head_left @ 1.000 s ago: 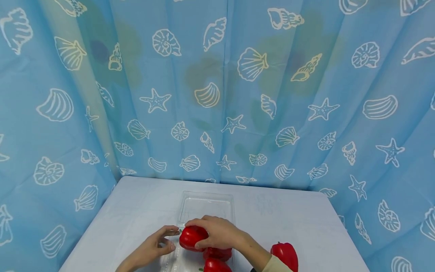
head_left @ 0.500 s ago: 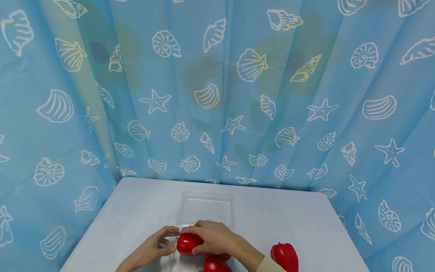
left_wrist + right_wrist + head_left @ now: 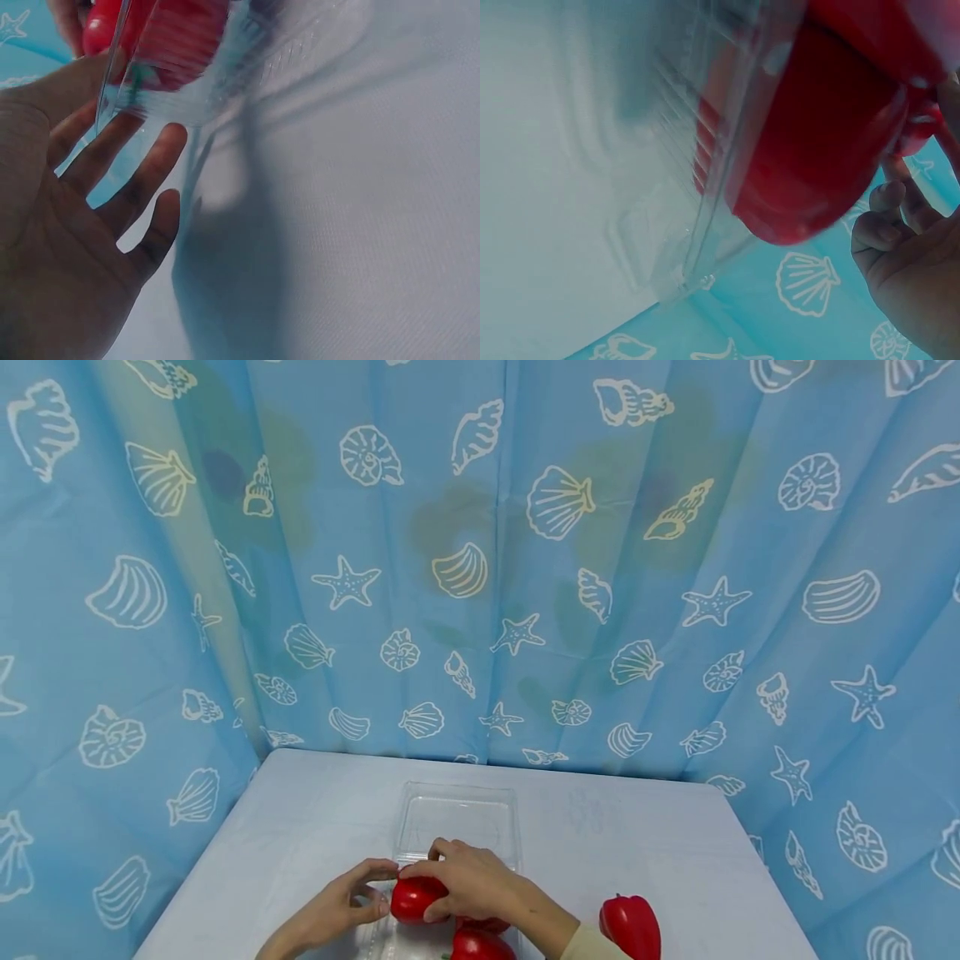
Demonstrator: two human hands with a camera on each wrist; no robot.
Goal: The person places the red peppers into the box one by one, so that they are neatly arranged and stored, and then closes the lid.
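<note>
A clear plastic clamshell box (image 3: 384,935) stands at the table's front with its lid folded back. Several red bell peppers are in it; the front one (image 3: 480,945) lies nearest me. My right hand (image 3: 480,885) comes from the right and holds the left-hand bell pepper (image 3: 417,902) from above, its thumb on the near side. My left hand (image 3: 341,902) is at the box's left wall, thumb and fingers spread apart beside that pepper. In the left wrist view, the green stem (image 3: 139,79) shows through the plastic, and the lower fingers of the left hand (image 3: 97,202) hang free.
Another red bell pepper (image 3: 632,925) stands on the white table (image 3: 660,843) to the right of the box. The transparent lid (image 3: 457,818) lies behind the box. A blue shell-patterned curtain (image 3: 495,677) surrounds the table's back and sides.
My right hand has moved slightly left and down with the bell pepper, which sits lower in the box. The left hand has stayed nearly still.
</note>
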